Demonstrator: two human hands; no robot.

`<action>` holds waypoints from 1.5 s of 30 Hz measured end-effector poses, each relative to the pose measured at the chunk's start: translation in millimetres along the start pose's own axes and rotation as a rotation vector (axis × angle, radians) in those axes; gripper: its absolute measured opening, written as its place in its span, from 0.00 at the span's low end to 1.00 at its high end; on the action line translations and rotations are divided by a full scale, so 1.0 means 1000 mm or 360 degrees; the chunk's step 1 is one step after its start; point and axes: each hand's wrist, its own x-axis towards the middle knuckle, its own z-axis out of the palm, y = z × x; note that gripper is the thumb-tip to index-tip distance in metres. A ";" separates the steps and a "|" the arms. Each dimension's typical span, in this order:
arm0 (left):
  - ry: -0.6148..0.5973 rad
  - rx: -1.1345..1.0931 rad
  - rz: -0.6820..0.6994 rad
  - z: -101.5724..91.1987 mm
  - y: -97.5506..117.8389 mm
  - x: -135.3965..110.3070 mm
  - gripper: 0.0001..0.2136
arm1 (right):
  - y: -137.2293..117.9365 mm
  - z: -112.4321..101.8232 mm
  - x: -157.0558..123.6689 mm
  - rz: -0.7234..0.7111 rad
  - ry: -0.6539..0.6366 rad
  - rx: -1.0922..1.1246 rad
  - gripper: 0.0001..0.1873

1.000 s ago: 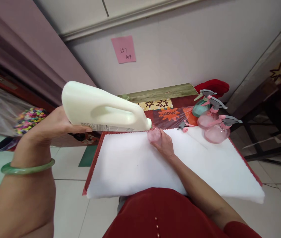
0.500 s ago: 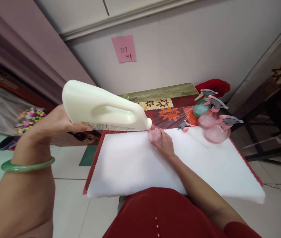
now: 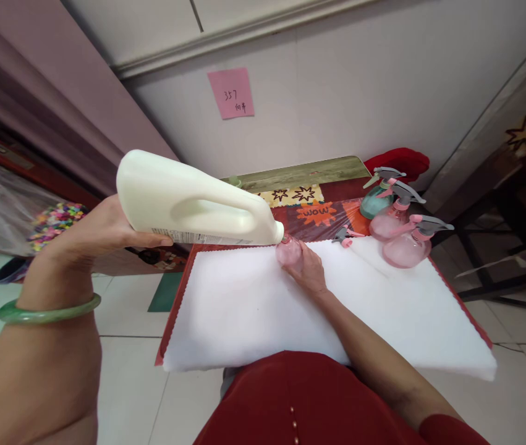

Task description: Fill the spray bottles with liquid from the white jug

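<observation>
My left hand [image 3: 100, 238] grips the base of a large white jug [image 3: 188, 201] with a moulded handle, tipped almost level, its spout down at the right. The spout meets the open neck of a small pink bottle [image 3: 288, 250] that stands on a white padded sheet [image 3: 253, 309]. My right hand [image 3: 311, 269] is wrapped round that pink bottle from the right. A green bangle [image 3: 44, 312] sits on my left wrist.
Three capped spray bottles [image 3: 399, 232], one teal and two pink, stand at the sheet's far right corner. A loose pink and grey spray head [image 3: 343, 236] lies near them. A patterned cloth [image 3: 313, 210] covers the table behind. Coloured beads [image 3: 56, 222] sit at left.
</observation>
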 end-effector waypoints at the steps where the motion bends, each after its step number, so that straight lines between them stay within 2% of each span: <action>1: 0.0001 0.0000 0.0001 0.000 0.000 0.000 0.38 | 0.000 0.000 0.000 0.0000 0.0001 0.0001 0.48; 7: 0.0023 0.0094 0.0011 -0.003 -0.006 0.002 0.41 | -0.001 -0.002 0.001 0.0016 -0.0026 0.0014 0.48; 18: 0.0018 0.0083 0.0031 -0.006 -0.002 0.002 0.44 | 0.000 -0.001 0.001 0.0021 -0.0033 0.0020 0.48; 28: -0.0012 0.0087 -0.0031 -0.003 0.023 0.002 0.43 | 0.000 0.000 0.000 0.0016 -0.0019 0.0003 0.47; 37: 0.0106 0.0287 0.0010 -0.011 0.018 0.008 0.42 | -0.001 0.000 0.000 0.0019 -0.0008 0.0001 0.47; 45: 0.0004 0.0221 0.0045 -0.011 0.028 0.009 0.44 | -0.003 0.000 0.000 0.0010 0.0010 -0.0016 0.46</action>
